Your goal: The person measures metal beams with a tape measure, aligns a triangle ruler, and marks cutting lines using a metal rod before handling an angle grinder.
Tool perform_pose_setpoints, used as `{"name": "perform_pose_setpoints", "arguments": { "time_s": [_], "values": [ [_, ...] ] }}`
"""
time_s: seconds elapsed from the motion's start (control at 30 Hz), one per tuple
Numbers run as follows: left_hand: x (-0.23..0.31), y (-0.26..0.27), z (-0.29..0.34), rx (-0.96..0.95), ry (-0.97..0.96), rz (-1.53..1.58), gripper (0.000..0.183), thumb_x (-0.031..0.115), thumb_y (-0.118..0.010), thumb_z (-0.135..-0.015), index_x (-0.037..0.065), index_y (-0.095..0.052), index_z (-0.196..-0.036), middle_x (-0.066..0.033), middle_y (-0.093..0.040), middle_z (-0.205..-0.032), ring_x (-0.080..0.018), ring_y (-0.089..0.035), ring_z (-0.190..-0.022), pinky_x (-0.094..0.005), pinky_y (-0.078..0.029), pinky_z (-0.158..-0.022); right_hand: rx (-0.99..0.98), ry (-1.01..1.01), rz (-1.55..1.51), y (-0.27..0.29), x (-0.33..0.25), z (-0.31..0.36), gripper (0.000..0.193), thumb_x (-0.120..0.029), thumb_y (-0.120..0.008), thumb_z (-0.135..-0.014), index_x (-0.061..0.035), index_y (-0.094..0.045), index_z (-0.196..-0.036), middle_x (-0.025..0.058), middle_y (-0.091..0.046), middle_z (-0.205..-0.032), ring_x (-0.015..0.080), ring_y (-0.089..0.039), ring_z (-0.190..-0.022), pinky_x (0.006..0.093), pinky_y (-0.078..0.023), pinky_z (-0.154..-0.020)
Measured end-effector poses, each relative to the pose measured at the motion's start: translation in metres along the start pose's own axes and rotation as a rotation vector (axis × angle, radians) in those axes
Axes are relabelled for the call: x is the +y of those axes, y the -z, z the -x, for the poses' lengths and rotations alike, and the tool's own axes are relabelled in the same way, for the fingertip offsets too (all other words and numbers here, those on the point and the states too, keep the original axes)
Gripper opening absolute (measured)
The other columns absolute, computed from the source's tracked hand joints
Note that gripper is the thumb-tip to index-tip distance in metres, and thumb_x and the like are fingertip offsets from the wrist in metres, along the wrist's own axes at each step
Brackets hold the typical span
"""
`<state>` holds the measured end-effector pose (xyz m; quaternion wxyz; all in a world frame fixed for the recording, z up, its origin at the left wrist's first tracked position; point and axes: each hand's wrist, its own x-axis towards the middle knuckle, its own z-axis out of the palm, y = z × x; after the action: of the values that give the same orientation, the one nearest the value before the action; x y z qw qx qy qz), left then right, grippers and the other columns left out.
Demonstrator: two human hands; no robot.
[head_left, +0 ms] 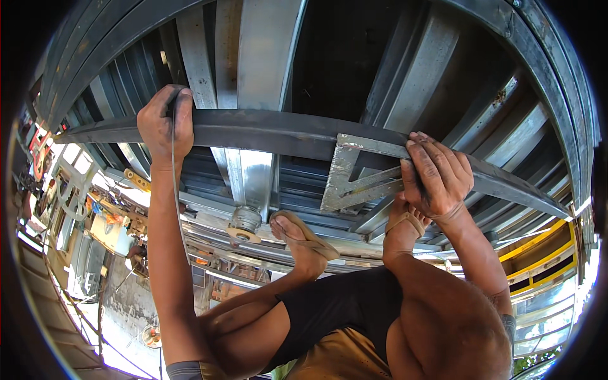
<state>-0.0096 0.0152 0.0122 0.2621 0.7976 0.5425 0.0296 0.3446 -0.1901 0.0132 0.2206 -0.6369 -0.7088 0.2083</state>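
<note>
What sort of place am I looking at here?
Probably a metalworking shop, judging by the long dark metal bar, the triangular set square held against it, and the many metal profiles around.

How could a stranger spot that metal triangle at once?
Find the long dark bar crossing the view. Follow it to the right hand; there the metal triangle juts leftward, against the bar. Scuffed grey and hollowed by cut-outs, it's three-sided, unlike the long beams around.

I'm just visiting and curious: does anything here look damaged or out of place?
The square in the right hand looks worn: its surface is scuffed and blotchy. Sandals also seem odd footwear around metal beams, leaving toes bare.
</note>
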Motion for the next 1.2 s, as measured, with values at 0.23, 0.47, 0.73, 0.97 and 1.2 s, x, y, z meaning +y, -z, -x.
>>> {"name": "perform_pose_setpoints", "arguments": {
  "time_s": [0.23,0.47,0.73,0.97,1.2],
  "values": [
    [-0.0005,0.0003,-0.0008,-0.010,0.015,-0.011,0.016,0.008,-0.060,-0.090,-0.004,-0.069,-0.087,-0.0121,-0.066,-0.072,-0.0176,-0.064,-0.066,-0.0287,-0.048,-0.063,-0.016,0.011,0.010,0.0025,0.0007,-0.0001,0.028,-0.008,-0.080,-0.071,-0.0029,-0.075,-0.098,0.0116,-0.075,-0.095,0.0228,-0.074,-0.086,0.0287,-0.054,-0.070],
    [0.0012,0.0007,-0.0011,-0.012,0.007,-0.018,0.015,0.008,-0.061,-0.090,-0.004,-0.069,-0.087,-0.0118,-0.066,-0.072,-0.0169,-0.063,-0.065,-0.0285,-0.048,-0.063,-0.017,0.007,0.000,0.0022,0.0016,0.0016,0.028,-0.008,-0.080,-0.071,-0.0030,-0.075,-0.098,0.0117,-0.075,-0.096,0.0231,-0.074,-0.087,0.0287,-0.054,-0.071],
    [-0.0001,0.0001,0.0000,-0.016,0.012,-0.015,0.015,0.008,-0.061,-0.090,-0.005,-0.069,-0.087,-0.0114,-0.065,-0.070,-0.0158,-0.063,-0.065,-0.0279,-0.047,-0.062,-0.023,0.003,-0.022,0.0017,0.0014,0.0008,0.028,-0.008,-0.079,-0.072,-0.0020,-0.074,-0.099,0.0117,-0.075,-0.096,0.0234,-0.074,-0.086,0.0286,-0.054,-0.072],
    [-0.0002,-0.0002,-0.0014,0.005,-0.002,-0.001,0.010,0.010,-0.064,-0.085,0.000,-0.067,-0.082,-0.0157,-0.065,-0.073,-0.0330,-0.066,-0.064,-0.0333,-0.050,-0.061,-0.010,0.009,-0.040,-0.0009,0.0010,0.0021,0.025,-0.006,-0.076,-0.075,-0.0003,-0.073,-0.100,0.0135,-0.075,-0.097,0.0254,-0.075,-0.088,0.0288,-0.054,-0.073],
    [-0.0040,0.0006,0.0003,0.015,0.010,0.005,0.010,0.010,-0.065,-0.084,0.000,-0.067,-0.083,-0.0154,-0.066,-0.075,-0.0324,-0.067,-0.065,-0.0329,-0.051,-0.062,-0.012,0.036,-0.072,0.0009,0.0040,0.0060,0.029,-0.003,-0.072,-0.080,0.0003,-0.070,-0.108,0.0153,-0.075,-0.099,0.0277,-0.074,-0.091,0.0305,-0.053,-0.073]
  ]
}}
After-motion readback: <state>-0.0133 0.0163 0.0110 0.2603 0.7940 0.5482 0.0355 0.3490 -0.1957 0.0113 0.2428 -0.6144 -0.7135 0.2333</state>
